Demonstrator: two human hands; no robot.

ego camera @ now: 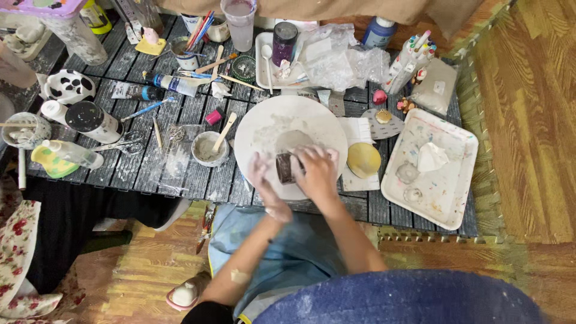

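Blue-clad knees fill the bottom of the frame, and just above them two bare forearms reach up to the middle of the picture. Both hands meet over the lower edge of a round white board (288,129) on the dark slatted surface (150,168). The right hand (317,171) curls over a small dark brown block (284,167), its grip closed on the block's top and right side; the left hand (263,180) lies flat against the block's left side, steadying rather than clenching. A greyish lump of clay (292,140) sits on the board just above the block, close to it or touching; I cannot tell which.

By the look of it, the step in hand is pressing or shaping the block at the board's near edge. Any next move calls for both palms to keep even pressure so the block does not slide off the rim towards the lap.

Counted: one white board, one dark block, one clay lump. Left of the board stands one small bowl (209,149) of pale paste with one wooden stick (225,131) leaning in it. Right of the board lies one yellow dish (363,160), and further right one paint-flecked white tray (447,192).
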